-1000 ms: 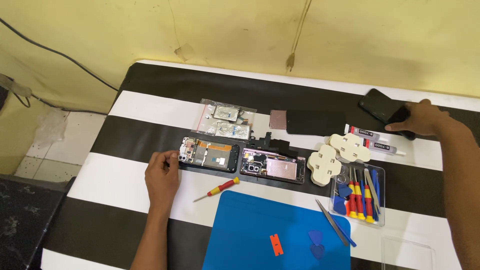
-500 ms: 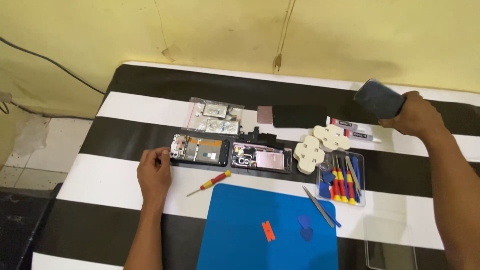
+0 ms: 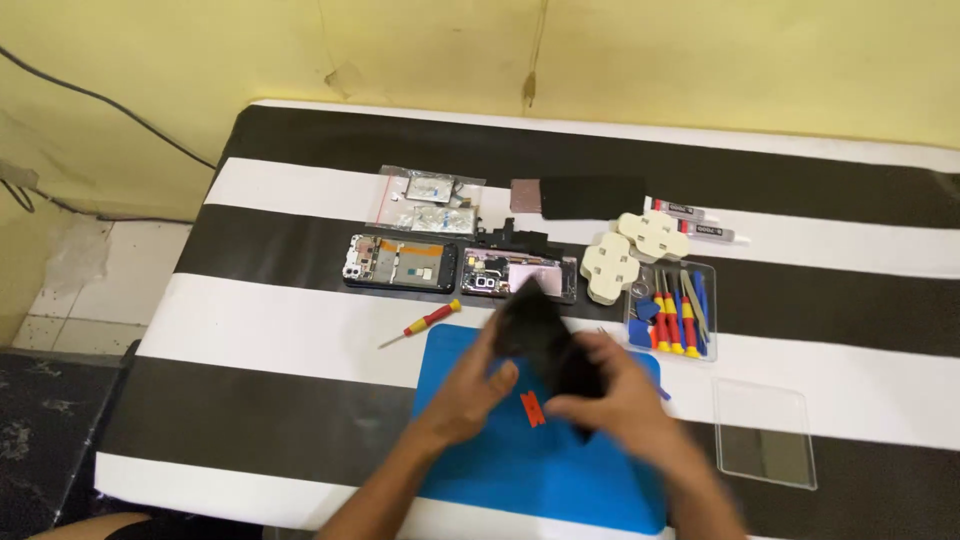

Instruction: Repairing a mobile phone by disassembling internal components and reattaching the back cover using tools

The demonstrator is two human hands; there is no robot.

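On the striped tabletop (image 3: 300, 330) we see a red-handled screwdriver (image 3: 420, 324) at nine o'clock of the left hand (image 3: 468, 392). Both hands' fingers grasp a dark phone (image 3: 548, 342) above the blue mat (image 3: 480, 460), right hand (image 3: 618, 400) blurred. A tool tray (image 3: 672, 312) sits at two o'clock.

I see a black phone (image 3: 548, 340) over a blue mat (image 3: 520, 455). The table (image 3: 300, 310) carries black and white stripes. The screwdriver (image 3: 420, 324) is red with a yellow tip. The wall (image 3: 250, 50) is yellow.
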